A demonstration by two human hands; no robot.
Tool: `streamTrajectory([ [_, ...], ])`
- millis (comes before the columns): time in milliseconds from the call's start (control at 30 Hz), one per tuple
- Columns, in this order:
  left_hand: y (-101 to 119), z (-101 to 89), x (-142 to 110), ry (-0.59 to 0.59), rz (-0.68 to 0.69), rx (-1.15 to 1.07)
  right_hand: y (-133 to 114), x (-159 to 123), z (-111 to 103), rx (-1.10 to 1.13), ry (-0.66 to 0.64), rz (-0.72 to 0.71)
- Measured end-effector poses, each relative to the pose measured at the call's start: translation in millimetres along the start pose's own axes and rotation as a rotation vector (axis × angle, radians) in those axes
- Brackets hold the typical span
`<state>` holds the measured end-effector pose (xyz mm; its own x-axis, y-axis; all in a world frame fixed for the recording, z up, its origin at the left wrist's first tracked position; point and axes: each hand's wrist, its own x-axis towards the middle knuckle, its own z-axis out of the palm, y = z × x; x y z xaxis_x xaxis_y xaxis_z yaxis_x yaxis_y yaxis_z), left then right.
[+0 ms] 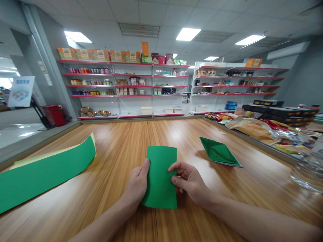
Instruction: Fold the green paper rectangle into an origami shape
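A plain green sheet of paper (160,178), taller than it is wide, is held upright in front of me just above the wooden table. Its left edge is gripped by my left hand (136,181), the thumb lying along the front and the other fingers hidden behind. At the right edge, my right hand (190,181) has the paper between its bent fingers and thumb. To the right lies a folded green paper boat (218,152) with other coloured layers showing along its lower edge. A long green strip of paper (47,168) with a pale yellow layer behind it curls up on the left.
The wooden table (113,141) spreads out around my hands. Snack bags (254,129) and dark flat boxes (280,112) are heaped beyond its right edge, near a clear plastic container (309,171). Stocked shelves (131,85) stand across the back; a red box (54,115) sits on the floor at left.
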<state>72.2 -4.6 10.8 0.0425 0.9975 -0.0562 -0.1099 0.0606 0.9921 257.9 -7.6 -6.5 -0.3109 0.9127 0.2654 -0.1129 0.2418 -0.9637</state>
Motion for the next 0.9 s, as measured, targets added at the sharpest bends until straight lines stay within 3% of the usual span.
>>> streamTrajectory([
  [167, 1, -0.3, 1, 0.033, 0.026, 0.165, -1, -3, 0, 0.032, -0.022, 0.034],
  [233, 0, -1.4, 2, 0.052, 0.128, 0.311, -1, -4, 0, 0.021, -0.019, 0.047],
  [333, 0, -0.7, -2, 0.179, 0.3, 0.536, -2, -3, 1, -0.017, -0.009, 0.053],
  [433, -1, 3.3, -11, 0.241, 0.373, 0.64, -3, -3, 3, -0.054, -0.02, 0.053],
  [533, -3, 7.1, -18, 0.148, 0.344, 0.602, -3, -4, 4, -0.059, -0.043, 0.046],
  [767, 1, 11.3, -20, -0.238, 0.265, 0.202, -8, -11, 10, 0.035, -0.11, 0.013],
  [833, 4, 10.4, -18, -0.229, 0.25, 0.193, -9, -13, 12, 0.04, -0.112, -0.027],
  [900, 5, 8.0, -15, -0.138, 0.262, 0.241, -9, -13, 14, 0.031, -0.103, -0.044],
])
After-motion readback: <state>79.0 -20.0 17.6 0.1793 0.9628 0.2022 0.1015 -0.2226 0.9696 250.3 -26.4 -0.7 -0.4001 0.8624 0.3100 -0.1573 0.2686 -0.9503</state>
